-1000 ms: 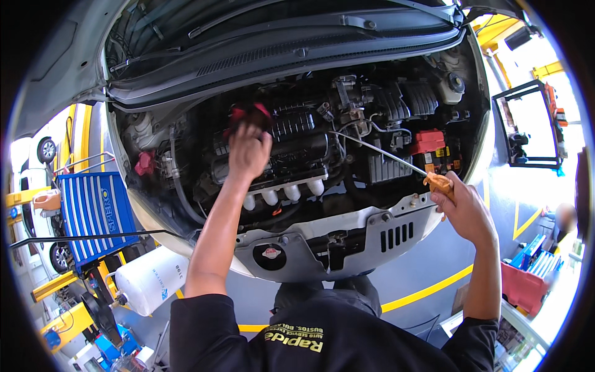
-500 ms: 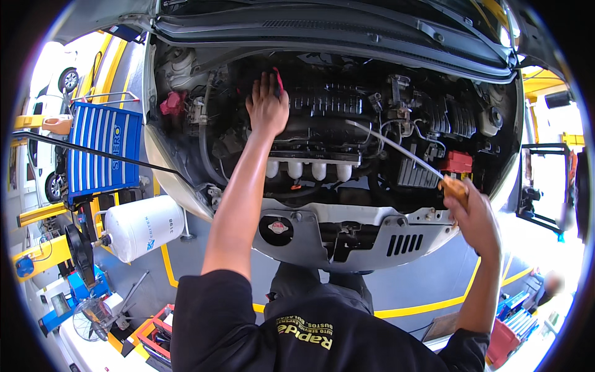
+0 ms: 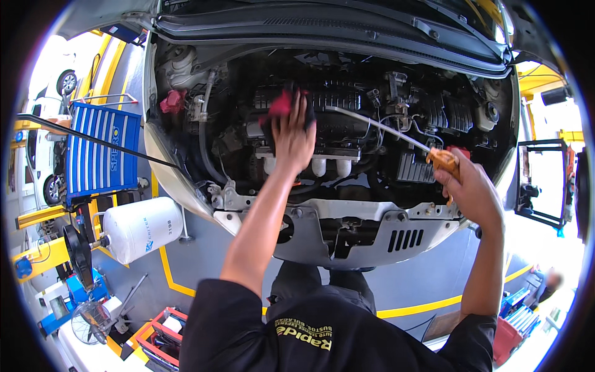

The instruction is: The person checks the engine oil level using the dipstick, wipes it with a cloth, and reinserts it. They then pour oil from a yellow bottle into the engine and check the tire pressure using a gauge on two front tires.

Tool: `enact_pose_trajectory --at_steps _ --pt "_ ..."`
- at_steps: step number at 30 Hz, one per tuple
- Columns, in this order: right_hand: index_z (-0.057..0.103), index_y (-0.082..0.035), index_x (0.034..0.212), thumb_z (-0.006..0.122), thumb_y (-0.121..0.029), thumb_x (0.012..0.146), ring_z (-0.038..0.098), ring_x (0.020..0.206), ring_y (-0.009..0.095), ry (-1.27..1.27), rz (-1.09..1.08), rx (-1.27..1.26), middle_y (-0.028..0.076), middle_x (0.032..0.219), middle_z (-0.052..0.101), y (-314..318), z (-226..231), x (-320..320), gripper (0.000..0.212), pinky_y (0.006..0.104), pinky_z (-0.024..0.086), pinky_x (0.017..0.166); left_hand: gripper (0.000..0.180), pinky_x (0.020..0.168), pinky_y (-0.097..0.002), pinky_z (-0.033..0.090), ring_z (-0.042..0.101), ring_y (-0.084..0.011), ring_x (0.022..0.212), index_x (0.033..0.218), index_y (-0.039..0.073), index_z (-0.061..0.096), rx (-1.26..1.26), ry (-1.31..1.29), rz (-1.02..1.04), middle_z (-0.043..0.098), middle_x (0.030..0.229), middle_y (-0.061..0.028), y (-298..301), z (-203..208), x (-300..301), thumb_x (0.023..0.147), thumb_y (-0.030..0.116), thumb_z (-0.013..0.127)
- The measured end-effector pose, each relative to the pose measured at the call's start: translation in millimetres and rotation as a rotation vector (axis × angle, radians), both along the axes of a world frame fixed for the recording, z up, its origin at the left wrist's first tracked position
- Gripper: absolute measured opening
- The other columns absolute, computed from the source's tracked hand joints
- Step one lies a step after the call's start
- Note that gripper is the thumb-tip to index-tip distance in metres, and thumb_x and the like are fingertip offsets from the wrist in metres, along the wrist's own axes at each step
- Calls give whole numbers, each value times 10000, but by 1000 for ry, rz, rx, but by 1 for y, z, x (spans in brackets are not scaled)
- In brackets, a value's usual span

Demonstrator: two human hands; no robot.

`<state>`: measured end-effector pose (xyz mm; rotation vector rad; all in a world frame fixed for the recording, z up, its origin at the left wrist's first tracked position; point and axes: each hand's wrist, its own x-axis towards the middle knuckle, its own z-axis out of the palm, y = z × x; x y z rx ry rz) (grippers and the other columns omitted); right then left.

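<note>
Over the engine [image 3: 338, 128] in the open bay, my left hand [image 3: 291, 147] presses a red and black cloth [image 3: 280, 106] onto the dark top cover. Its fingers lie stretched across the cloth, slightly blurred. My right hand [image 3: 476, 193] is wrapped round the orange handle of an air blow gun [image 3: 444, 160], above the right front of the bay. The blow gun's long, thin metal tube points left, and its bent tip hangs over the engine cover close to the cloth. Pale intake pipes [image 3: 319, 166] show below my left hand.
The car's front panel [image 3: 304, 232] lies between me and the engine. A prop rod [image 3: 99, 144] slants in from the left. Beyond it stand a blue tool cabinet [image 3: 102, 149] and a white tank [image 3: 142, 228]. A red battery cover [image 3: 460, 150] sits behind my right hand.
My left hand has drawn the cloth nearer and to the right across the engine. My right hand has shifted the blow gun slightly left and away from me.
</note>
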<state>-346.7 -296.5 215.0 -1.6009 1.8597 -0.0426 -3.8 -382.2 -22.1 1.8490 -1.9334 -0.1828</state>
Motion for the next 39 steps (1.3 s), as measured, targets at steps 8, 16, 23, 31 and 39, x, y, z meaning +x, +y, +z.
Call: enact_pose_trajectory --at_steps 8,16,23,31,39 --pt "609 -14 1176 670 -276 1006 685 694 227 127 -47 64 134 842 710 31 -3 -29 319 385 527 694 727 1232 -602 210 253 -513 1519 1615 -16 284 -234 -153 333 274 1668 -267 47 -88 -33 1020 361 462" --pt "601 -13 1291 667 -205 997 720 771 212 67 -326 31 128 864 720 62 -2 -52 357 375 551 750 751 1178 -584 322 449 -348 1437 1597 134 396 83 139 -516 342 1684 -88 61 -30 -74 917 299 667" --pt "600 -34 1126 687 -318 997 734 699 224 36 13 157 129 801 739 60 -14 -59 324 373 551 708 693 1213 -674 191 323 -394 1523 1604 121 383 47 80 38 226 1725 -116 96 -51 -96 976 334 582" --pt "605 -41 1124 700 -341 983 712 757 338 147 77 182 194 799 714 50 -24 -55 344 455 525 737 644 1229 -616 208 294 -472 1521 1610 47 354 -129 95 443 308 1680 -197 90 -32 -23 1019 266 485" --pt "617 -46 1112 687 -386 990 718 774 322 153 18 147 193 820 716 43 -28 -53 368 458 519 747 600 1245 -577 191 283 -456 1528 1579 76 421 -274 58 408 334 1663 -199 60 -49 -23 1036 328 461"
